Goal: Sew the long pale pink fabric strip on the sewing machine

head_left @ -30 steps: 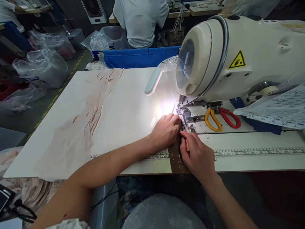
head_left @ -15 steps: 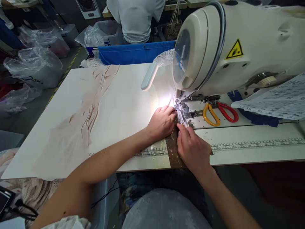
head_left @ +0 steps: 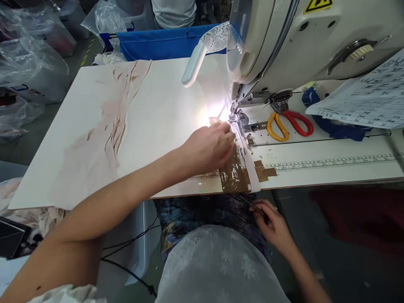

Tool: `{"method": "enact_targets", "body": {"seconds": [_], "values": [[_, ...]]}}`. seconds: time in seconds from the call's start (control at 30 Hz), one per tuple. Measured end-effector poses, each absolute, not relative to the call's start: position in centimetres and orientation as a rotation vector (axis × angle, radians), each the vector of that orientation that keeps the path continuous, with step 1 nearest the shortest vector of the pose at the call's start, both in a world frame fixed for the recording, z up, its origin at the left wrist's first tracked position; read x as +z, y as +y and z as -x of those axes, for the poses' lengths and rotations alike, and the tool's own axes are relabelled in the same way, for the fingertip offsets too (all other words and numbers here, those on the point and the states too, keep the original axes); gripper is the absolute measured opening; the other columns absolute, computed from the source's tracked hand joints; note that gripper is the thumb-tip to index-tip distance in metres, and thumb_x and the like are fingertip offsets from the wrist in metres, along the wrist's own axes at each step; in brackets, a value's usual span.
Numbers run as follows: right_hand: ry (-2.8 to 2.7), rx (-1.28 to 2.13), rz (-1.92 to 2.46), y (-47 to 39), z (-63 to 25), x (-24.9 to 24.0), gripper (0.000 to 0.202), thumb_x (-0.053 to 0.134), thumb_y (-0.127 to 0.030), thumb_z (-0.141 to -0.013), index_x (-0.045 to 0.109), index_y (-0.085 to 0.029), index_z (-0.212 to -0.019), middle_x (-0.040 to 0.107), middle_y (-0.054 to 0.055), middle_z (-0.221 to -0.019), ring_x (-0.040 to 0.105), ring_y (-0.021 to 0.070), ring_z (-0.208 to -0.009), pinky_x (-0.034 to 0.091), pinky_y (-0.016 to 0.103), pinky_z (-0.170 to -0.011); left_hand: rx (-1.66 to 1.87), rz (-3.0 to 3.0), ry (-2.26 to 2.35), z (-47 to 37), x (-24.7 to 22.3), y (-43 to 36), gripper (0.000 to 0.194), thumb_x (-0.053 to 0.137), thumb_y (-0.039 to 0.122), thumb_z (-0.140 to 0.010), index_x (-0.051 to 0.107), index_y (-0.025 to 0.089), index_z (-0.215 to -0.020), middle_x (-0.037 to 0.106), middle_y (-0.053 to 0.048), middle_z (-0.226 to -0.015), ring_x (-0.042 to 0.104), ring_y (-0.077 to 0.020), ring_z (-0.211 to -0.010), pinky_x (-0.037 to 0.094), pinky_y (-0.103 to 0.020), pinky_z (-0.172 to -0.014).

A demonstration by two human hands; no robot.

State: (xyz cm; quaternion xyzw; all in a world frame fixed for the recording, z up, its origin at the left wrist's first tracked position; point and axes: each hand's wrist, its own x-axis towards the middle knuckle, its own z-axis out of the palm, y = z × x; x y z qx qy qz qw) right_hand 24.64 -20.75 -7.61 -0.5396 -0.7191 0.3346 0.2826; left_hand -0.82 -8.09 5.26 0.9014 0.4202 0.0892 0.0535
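My left hand [head_left: 210, 147] is closed at the lit needle area of the sewing machine [head_left: 249, 46], its fingers pinched on something I cannot make out. A pale strip [head_left: 251, 172] runs from the needle area down over the brown tape to the table's front edge. Below that edge, over my lap, my right hand [head_left: 271, 221] is closed around a thin dark tool [head_left: 252, 204], its tip pointing up and left. Scissors with one yellow and one red handle [head_left: 292, 123] lie right of the needle. Thin pinkish fabric pieces [head_left: 110, 130] lie on the left of the table.
The white table [head_left: 164, 101] has a ruler strip [head_left: 334, 162] along its front. A printed sheet [head_left: 369, 101] hangs at the right. Behind the table are a blue cloth [head_left: 164, 42], bagged bins [head_left: 34, 71] and a person in a pale top [head_left: 173, 12].
My right hand has moved from the table down below its front edge and now holds a dark tool. The pale strip is uncovered. The view has tilted downward.
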Motion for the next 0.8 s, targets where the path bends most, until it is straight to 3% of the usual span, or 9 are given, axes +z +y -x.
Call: {"method": "enact_targets", "body": {"seconds": [0.1,0.2,0.3,0.37,0.43,0.5,0.67,0.8], "values": [[-1.946,0.903,1.439,-20.2,-23.9,-9.9,0.015,0.049,-0.022,-0.084,0.063,-0.02,-0.081,0.067,0.013,-0.104,0.07,0.0216,-0.087,0.056,0.029,-0.061,0.091,-2.689,1.131,2.0,8.1,-13.3,0.031,0.038,0.026,-0.097,0.066,0.015,-0.102,0.066,-0.009,-0.094,0.062,-0.0194,-0.081,0.05,-0.031,-0.068],[-1.969,0.96,1.393,-19.2,-22.8,-11.1,0.018,0.048,-0.023,-0.084,0.064,-0.018,-0.091,0.069,0.013,-0.098,0.07,0.0236,-0.088,0.057,0.034,-0.066,0.033,-2.509,0.931,3.6,7.2,-18.7,0.026,0.041,0.026,-0.097,0.066,0.019,-0.105,0.068,-0.007,-0.094,0.064,-0.0175,-0.08,0.05,-0.027,-0.067],[-2.0,1.075,1.303,-18.9,-21.8,-11.4,0.022,0.044,-0.025,-0.087,0.063,-0.019,-0.098,0.072,0.011,-0.097,0.07,0.0228,-0.09,0.057,0.037,-0.074,-0.014,-2.216,0.874,4.8,2.5,-22.5,0.02,0.049,0.019,-0.094,0.066,0.02,-0.105,0.071,-0.003,-0.091,0.067,-0.0155,-0.078,0.051,-0.023,-0.067],[-2.03,1.178,1.224,-19.3,-21.1,-11.2,0.022,0.043,-0.026,-0.089,0.062,-0.02,-0.098,0.074,0.009,-0.095,0.071,0.0205,-0.089,0.058,0.035,-0.076,0.078,-2.073,0.987,4.6,-1.6,-23.7,0.024,0.054,0.018,-0.09,0.065,0.019,-0.112,0.071,-0.005,-0.103,0.068,-0.018,-0.09,0.053,-0.025,-0.073],[-2.076,1.285,1.137,-20.1,-20.5,-10.8,0.022,0.043,-0.029,-0.091,0.063,-0.021,-0.095,0.074,0.006,-0.091,0.072,0.0175,-0.081,0.058,0.031,-0.073,0.27,-1.953,1.183,3.4,-5.3,-24.0,0.032,0.054,0.019,-0.089,0.061,0.024,-0.12,0.07,-0.005,-0.11,0.065,-0.02,-0.101,0.052,-0.031,-0.083],[-2.124,1.355,1.078,-20.8,-20.2,-10.4,0.024,0.045,-0.036,-0.091,0.064,-0.022,-0.09,0.075,0.004,-0.088,0.071,0.0151,-0.071,0.058,0.027,-0.069,0.377,-1.87,1.215,1.5,-8.1,-23.9,0.031,0.052,0.023,-0.091,0.062,0.024,-0.121,0.071,-0.005,-0.106,0.065,-0.0195,-0.097,0.052,-0.033,-0.084],[-2.147,1.166,1.305,-20.5,-21.0,-11.4,0.029,0.037,-0.037,-0.094,0.062,-0.021,-0.097,0.074,0.007,-0.084,0.069,0.0173,-0.067,0.055,0.028,-0.062,0.267,-1.772,1.221,-0.7,-10.0,-24.9,0.025,0.048,0.033,-0.094,0.067,0.018,-0.097,0.069,-0.005,-0.087,0.062,-0.0176,-0.078,0.049,-0.028,-0.075],[-2.173,0.813,1.609,-19.2,-22.3,-13.3,0.026,0.038,-0.03,-0.087,0.062,-0.02,-0.088,0.073,0.013,-0.086,0.068,0.0253,-0.075,0.049,0.032,-0.059,0.069,-1.816,1.454,3.5,-7.4,-28.6,0.031,0.044,0.032,-0.093,0.06,0.017,-0.071,0.064,-0.007,-0.074,0.061,-0.0225,-0.083,0.046,-0.03,-0.076]]}}
